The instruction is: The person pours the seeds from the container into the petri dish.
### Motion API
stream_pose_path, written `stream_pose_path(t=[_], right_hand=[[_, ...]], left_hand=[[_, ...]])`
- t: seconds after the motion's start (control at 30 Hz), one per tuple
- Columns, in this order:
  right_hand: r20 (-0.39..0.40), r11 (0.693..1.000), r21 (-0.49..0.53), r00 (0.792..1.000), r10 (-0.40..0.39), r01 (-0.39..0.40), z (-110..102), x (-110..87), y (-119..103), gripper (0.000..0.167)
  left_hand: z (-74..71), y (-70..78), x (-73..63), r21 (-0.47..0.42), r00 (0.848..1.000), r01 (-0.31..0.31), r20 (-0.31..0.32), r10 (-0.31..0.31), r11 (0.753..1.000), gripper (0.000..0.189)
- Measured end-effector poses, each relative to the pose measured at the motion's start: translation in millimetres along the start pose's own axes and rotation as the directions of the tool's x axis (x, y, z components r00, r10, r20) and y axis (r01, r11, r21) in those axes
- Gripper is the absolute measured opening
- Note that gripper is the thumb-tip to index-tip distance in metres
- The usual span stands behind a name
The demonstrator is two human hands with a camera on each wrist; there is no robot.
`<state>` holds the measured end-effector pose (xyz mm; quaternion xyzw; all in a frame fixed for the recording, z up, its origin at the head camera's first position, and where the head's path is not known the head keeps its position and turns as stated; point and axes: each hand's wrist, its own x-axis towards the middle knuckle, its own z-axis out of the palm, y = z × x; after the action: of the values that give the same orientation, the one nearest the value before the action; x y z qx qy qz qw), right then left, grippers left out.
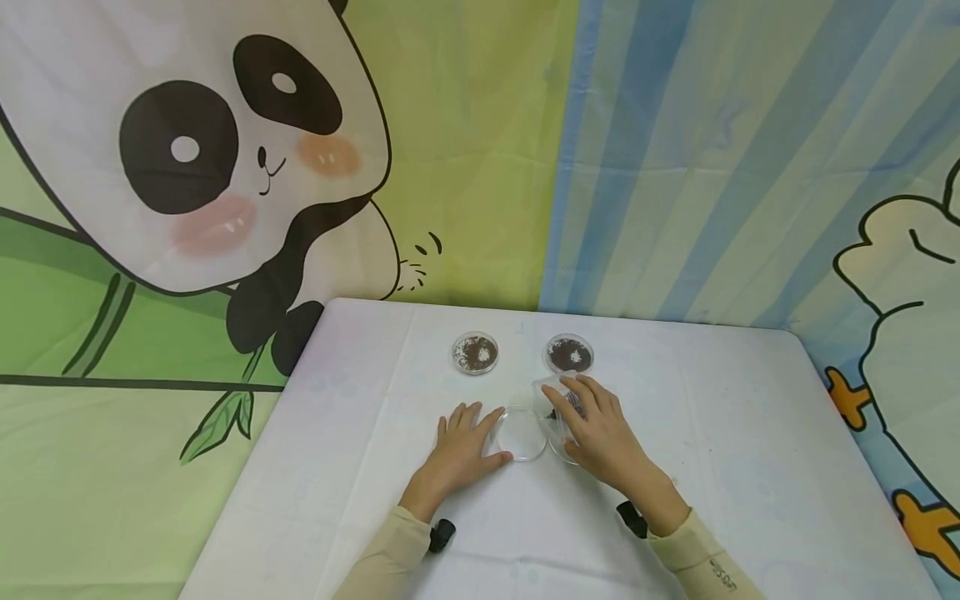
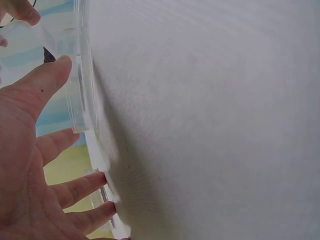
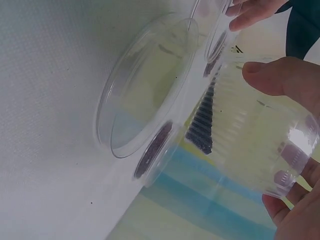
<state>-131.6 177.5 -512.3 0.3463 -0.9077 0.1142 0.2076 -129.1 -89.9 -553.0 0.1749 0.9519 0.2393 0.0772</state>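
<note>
My right hand (image 1: 603,429) grips a clear ribbed plastic cup (image 3: 240,120), thumb on one side and fingers on the other. The cup is tilted, and dark grains (image 3: 202,125) have gathered along its ribbed wall. Below it, a clear round dish (image 3: 145,90) overlaps it in the head view. My left hand (image 1: 465,450) rests at the left rim of another clear round dish (image 1: 522,435), thumb and forefinger straight and spread against the rim. In the left wrist view, its other fingers (image 2: 80,190) reach down to the white tabletop.
Two round dishes with brown-black grains and white specks stand farther back, one dish (image 1: 475,353) to the left and one dish (image 1: 569,355) behind the cup. The white table (image 1: 712,467) ends at a cartoon-printed cloth backdrop (image 1: 480,150).
</note>
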Motion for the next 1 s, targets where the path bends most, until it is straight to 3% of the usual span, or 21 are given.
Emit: stream_pose_path(t=[1.0], right_hand=[[0.037, 0.998, -0.061, 0.999, -0.010, 0.013, -3.6, 1.8, -4.6, 0.093]], left_hand=[[1.1, 0.9, -0.1, 0.013, 1.000, -0.001, -0.004, 0.001, 1.000, 0.076]])
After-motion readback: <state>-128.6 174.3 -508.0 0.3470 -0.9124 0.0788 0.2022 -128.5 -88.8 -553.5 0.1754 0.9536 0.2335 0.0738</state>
